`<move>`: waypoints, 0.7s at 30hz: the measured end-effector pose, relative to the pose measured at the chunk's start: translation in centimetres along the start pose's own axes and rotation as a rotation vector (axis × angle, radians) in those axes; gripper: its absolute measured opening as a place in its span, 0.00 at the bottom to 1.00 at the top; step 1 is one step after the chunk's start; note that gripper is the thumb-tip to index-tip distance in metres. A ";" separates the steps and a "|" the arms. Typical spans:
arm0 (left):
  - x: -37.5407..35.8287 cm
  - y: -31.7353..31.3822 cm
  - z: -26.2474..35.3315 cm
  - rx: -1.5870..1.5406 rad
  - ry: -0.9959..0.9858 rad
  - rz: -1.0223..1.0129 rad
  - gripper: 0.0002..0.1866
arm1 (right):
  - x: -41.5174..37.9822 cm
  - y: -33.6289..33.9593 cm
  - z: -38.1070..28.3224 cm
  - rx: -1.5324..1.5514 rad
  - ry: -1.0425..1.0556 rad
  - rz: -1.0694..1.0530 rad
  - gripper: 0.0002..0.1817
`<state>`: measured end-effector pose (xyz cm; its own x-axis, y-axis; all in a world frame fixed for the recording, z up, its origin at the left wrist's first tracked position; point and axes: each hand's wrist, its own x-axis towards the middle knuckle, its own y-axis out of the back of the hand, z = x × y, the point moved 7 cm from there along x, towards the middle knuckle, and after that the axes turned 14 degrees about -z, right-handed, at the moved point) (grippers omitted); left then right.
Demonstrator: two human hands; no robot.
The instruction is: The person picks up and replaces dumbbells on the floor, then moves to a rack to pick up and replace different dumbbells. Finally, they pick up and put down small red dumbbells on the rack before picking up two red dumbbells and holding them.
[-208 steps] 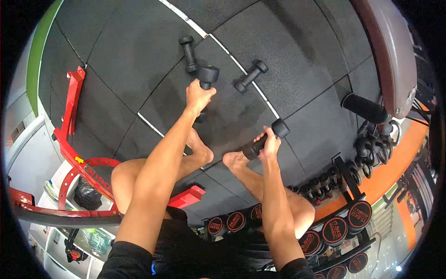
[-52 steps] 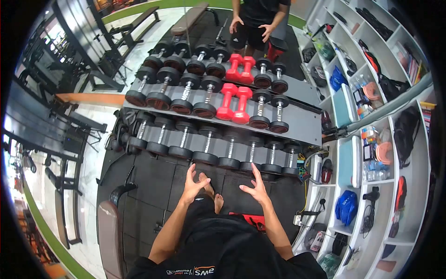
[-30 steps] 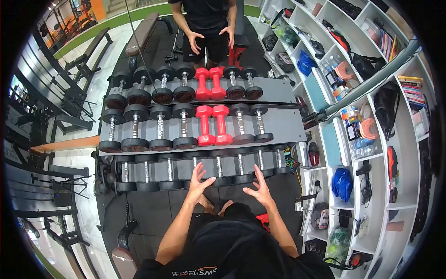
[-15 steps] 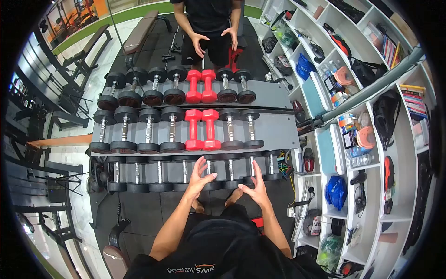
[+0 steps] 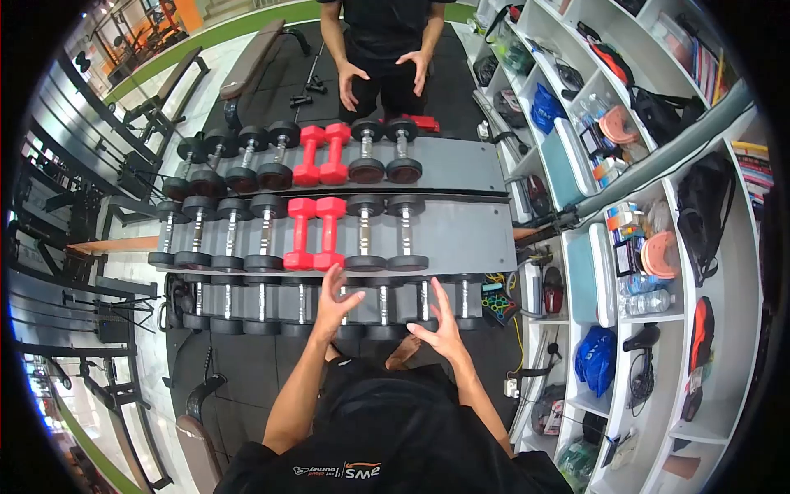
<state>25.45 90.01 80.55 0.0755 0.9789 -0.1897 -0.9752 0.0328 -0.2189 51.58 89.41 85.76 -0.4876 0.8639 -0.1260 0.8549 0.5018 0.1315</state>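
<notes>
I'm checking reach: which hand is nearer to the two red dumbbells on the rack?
Left. The left hand is just below the red dumbbells in the view; the right hand is farther off, below and to their right.

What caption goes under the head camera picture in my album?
Left hand, right hand, both open and empty, before a rack holding black dumbbells and red dumbbells.
</notes>
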 end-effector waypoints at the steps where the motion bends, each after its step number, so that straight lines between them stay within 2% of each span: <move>1: 0.5 -0.7 0.3 0.008 0.004 0.020 0.51 | -0.1 0.7 0.2 -0.009 0.014 -0.004 0.59; 9: 2.4 -4.3 1.9 0.155 -0.011 0.074 0.53 | 0.7 5.0 1.0 0.067 0.013 -0.067 0.60; 21: 8.0 -3.9 2.2 0.400 -0.031 0.077 0.54 | 5.1 5.6 -0.4 -0.020 0.041 -0.080 0.59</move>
<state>29.43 98.13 82.02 -0.0012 0.9870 -0.1609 -0.9822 0.0291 0.1857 53.80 96.60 86.25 -0.5616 0.8217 -0.0969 0.8092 0.5699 0.1428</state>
